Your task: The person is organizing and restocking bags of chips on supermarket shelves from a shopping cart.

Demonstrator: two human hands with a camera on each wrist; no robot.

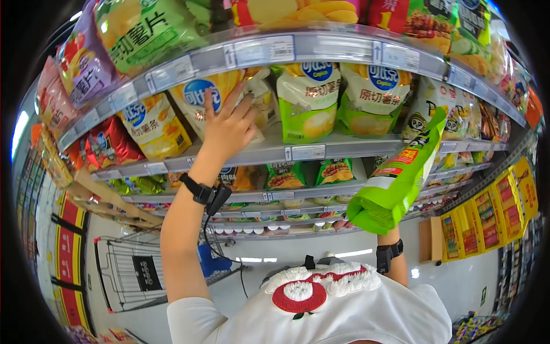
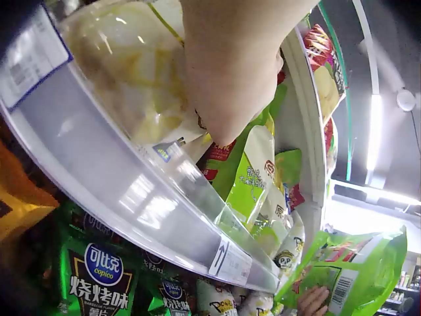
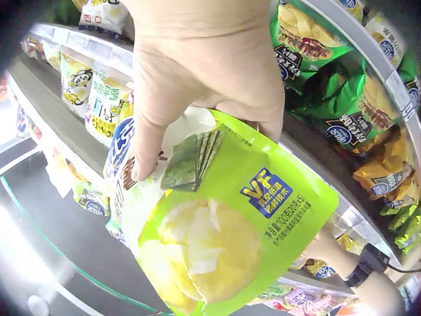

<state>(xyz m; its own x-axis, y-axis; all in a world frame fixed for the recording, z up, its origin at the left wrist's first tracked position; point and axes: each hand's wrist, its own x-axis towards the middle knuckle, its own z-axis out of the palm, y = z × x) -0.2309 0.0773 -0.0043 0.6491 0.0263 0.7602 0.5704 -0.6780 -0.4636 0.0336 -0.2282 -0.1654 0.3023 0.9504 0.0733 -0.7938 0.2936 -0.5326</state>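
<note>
Bags [image 1: 192, 103] stand side by side on the shelf [image 1: 349, 147] above the packets [image 1: 285, 176].

right hand [image 3: 210, 76] hidden behind green bag [image 1: 395, 186], head view | price labels' [image 1: 305, 152] print too small | upper bags [image 1: 150, 34] cut off

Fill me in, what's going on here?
A person in a white shirt is at a store shelf stocked with bagged snacks. The right hand has a green and white bag in its grip, held out in front of the shelf. The left hand is up among the stocked bags, fingers spread in front of a yellow and white one. A shopping cart stands nearby.
</note>
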